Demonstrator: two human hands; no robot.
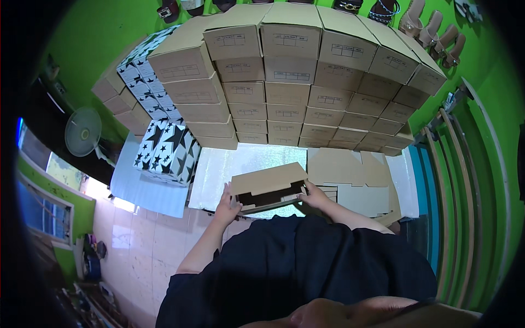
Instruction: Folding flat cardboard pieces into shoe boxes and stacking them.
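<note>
A brown cardboard box (269, 178) is held between my two hands above the front of the work surface, its open side with cut-out flap edges facing me. My left hand (227, 208) grips the box's left end, fingers along the side. At the other end, my right hand (313, 195) is closed on the right edge near the opening. The inside of the box looks dark, and I cannot tell whether anything is in it. To the right of the box lie flat cardboard blanks (345, 165), with a paler, greyish piece (362, 199) on top.
Brown boxes (288, 76) are stacked high along the back. White boxes with black stars (168, 148) stand at the left. A shiny white sheet (219, 167) covers the table. Shoes (429, 28) line the wall at upper right. A fan (83, 132) stands far left.
</note>
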